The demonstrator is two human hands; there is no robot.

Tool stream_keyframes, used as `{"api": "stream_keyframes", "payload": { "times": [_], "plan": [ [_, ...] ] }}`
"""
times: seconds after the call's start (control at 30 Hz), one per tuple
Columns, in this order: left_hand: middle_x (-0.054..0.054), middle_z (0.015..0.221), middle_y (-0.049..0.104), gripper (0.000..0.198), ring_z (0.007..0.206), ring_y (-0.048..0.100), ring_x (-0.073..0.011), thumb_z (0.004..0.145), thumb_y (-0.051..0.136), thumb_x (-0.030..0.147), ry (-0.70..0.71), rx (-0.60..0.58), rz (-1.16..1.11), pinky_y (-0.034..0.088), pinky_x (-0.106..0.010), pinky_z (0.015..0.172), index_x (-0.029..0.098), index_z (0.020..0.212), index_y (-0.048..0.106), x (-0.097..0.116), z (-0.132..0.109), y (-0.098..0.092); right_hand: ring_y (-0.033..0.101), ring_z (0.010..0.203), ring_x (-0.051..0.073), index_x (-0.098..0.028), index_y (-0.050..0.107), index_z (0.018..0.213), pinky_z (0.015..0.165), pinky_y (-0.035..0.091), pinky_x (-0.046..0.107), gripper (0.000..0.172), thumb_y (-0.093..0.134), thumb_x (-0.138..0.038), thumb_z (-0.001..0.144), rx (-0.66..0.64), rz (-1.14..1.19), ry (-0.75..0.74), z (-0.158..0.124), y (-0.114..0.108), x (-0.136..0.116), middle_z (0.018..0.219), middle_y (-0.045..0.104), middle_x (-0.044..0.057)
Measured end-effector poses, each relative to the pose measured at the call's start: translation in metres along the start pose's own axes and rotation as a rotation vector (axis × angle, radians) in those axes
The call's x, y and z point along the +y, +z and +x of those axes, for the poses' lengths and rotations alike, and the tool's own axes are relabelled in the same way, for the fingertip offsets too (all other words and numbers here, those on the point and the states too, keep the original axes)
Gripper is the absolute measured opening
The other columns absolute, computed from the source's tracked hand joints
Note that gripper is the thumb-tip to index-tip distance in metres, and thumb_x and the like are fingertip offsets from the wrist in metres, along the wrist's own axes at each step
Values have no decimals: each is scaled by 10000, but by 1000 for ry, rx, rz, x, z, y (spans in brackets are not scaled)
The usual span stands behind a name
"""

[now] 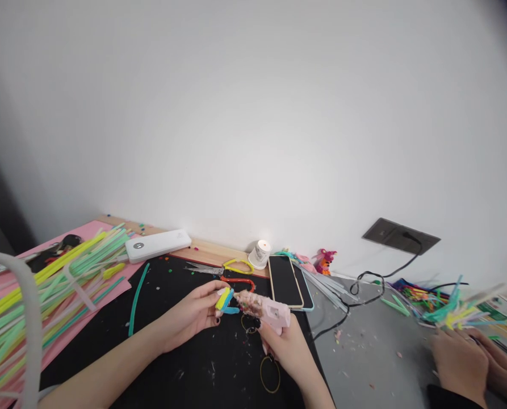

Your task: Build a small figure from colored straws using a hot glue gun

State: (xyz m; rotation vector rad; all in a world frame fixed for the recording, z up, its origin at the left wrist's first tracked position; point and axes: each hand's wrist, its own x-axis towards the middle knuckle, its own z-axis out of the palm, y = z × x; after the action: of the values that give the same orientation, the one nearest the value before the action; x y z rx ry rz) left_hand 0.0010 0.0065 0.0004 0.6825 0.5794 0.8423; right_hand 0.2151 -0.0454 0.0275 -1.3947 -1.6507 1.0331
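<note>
My left hand point(193, 315) pinches a small yellow-and-blue straw piece point(225, 300) between thumb and fingertips. My right hand point(285, 343) is closed around the grip of a pink glue gun point(264, 308), whose nozzle points to nine o'clock and meets the piece. The two hands are close together, just over a black mat point(185, 363) on the desk point(364, 352).

At six o'clock from my right hand a thin ring point(260, 372) lies on the mat. At twelve o'clock from the piece is a red loop point(238, 282), with yellow-handled scissors point(219, 268) just beyond. A dark phone point(285, 280) lies face up at one o'clock from the gun, near a white cup point(259, 254) by the wall. A green straw point(137, 298) lies at nine o'clock from my left hand, a white power bank point(157, 245) at eleven, and a heap of straws point(57, 278) on pink paper further left. At three o'clock another person's hands point(461, 363) rest on the desk. A black cable point(364, 281) runs to a wall socket point(400, 234) at two o'clock.
</note>
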Motion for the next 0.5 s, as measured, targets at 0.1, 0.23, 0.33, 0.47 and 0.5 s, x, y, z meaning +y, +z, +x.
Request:
{"api": "stream_keyframes", "payload": {
  "times": [0.1,0.23,0.33,0.47,0.5],
  "plan": [
    [7,768,577,252,606,488,-86,753,755,330,-2,13,0,401,-225,612,203,943,648,0,1,0,373,435,79,-181,669,1181,419,336,171,380,564,-247,821,-23,10,0,0,1,0,548,512,-37],
    [-1,799,595,239,618,499,-87,761,749,323,-5,19,1,399,-220,610,206,943,649,1,1,1,384,427,83,-162,682,1144,402,327,172,362,592,-267,809,-44,10,19,-2,2,2,527,501,-38],
    [2,799,596,228,625,501,-84,777,734,319,4,8,2,411,-220,630,202,950,644,2,1,2,407,446,88,-152,677,1139,425,350,176,358,605,-279,812,-87,12,48,-3,2,4,529,496,-39],
    [-6,822,607,221,656,521,-96,787,724,311,3,1,-1,422,-227,648,204,961,639,1,2,2,415,458,85,-134,685,1105,436,360,182,346,628,-293,803,-108,18,55,-3,2,5,587,551,-17],
    [-10,832,611,220,669,529,-101,790,722,309,2,-3,-2,423,-229,651,205,964,639,1,2,1,417,452,86,-130,691,1089,432,358,183,341,634,-298,798,-97,15,48,-3,2,5,580,554,-16]
  ]
}}
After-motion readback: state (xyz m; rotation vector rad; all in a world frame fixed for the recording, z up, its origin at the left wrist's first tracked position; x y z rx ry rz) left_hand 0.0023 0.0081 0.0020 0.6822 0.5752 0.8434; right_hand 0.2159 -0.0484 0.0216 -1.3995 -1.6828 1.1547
